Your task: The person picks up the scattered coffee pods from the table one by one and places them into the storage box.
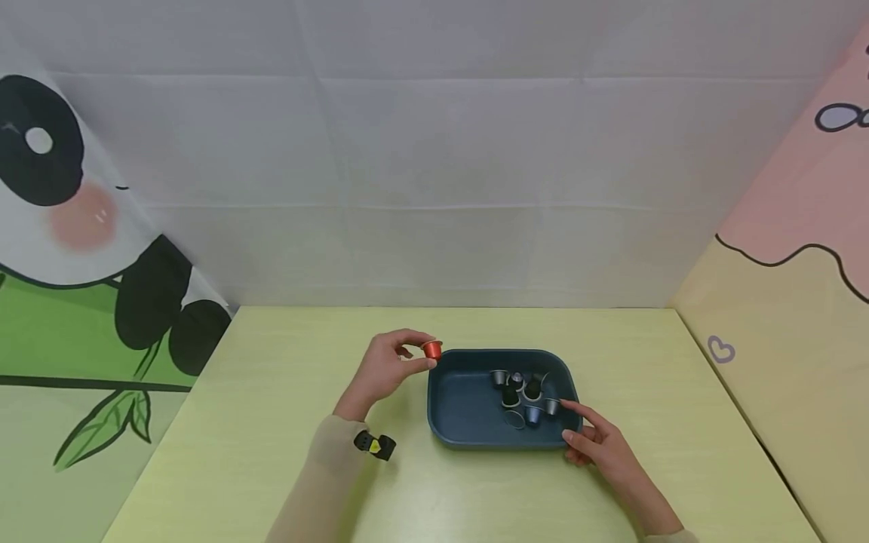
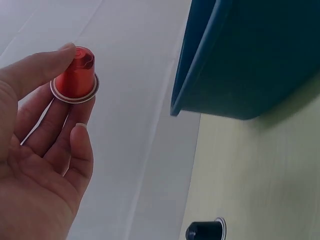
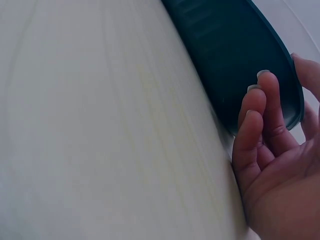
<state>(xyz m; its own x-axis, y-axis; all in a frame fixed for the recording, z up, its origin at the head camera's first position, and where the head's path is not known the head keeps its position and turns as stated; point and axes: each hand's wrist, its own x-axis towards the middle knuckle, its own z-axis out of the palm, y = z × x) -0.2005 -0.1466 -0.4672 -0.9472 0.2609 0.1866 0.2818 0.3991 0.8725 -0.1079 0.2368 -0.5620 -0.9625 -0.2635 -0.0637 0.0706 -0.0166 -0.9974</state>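
In the head view my left hand (image 1: 383,369) holds up a red coffee capsule (image 1: 432,349) by the left rim of a dark blue tray (image 1: 462,400). The left wrist view shows this capsule (image 2: 76,75) pinched between thumb and fingers, its silver rim against the fingers. My right hand (image 1: 600,445) grips the tray's near right corner. In the right wrist view its curled fingers (image 3: 252,112) lie against the tray's outer wall (image 3: 225,55). Several silver, black and blue capsules (image 1: 533,415) lie in the tray's right half, one silver capsule (image 1: 553,406) close by the right fingertip.
A dark capsule (image 2: 205,231) lies on its side on the table in the left wrist view. The pale yellow table (image 1: 285,422) meets a white sheet (image 1: 434,249) at its back. Cartoon panels stand left and right. A small black camera (image 1: 375,445) sits on the left wrist.
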